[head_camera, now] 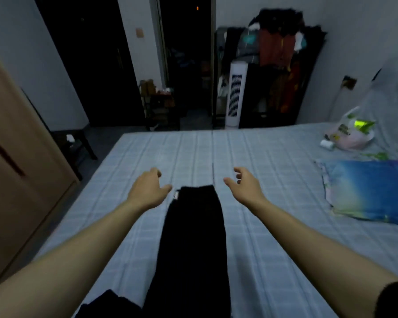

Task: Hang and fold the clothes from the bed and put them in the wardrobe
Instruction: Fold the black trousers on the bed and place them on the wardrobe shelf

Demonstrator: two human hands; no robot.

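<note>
A long black garment (193, 237), folded into a narrow strip, lies flat along the bed (274, 180), which has a pale blue checked sheet. A small white label shows at the garment's far left corner. My left hand (148, 188) hovers just left of the far end, fingers loosely curled, holding nothing. My right hand (245, 185) hovers just right of that end, fingers relaxed and empty. Another dark piece of cloth (106, 304) lies at the near edge. The brown wardrobe door (16, 180) stands at the left.
A blue-and-purple pillow (368, 191) lies at the right, with a plastic bag (349, 131) behind it. Beyond the bed stand a white tower fan (236, 95) and a rack of hanging clothes (278, 65). A dark stool (76, 143) sits on the floor at left.
</note>
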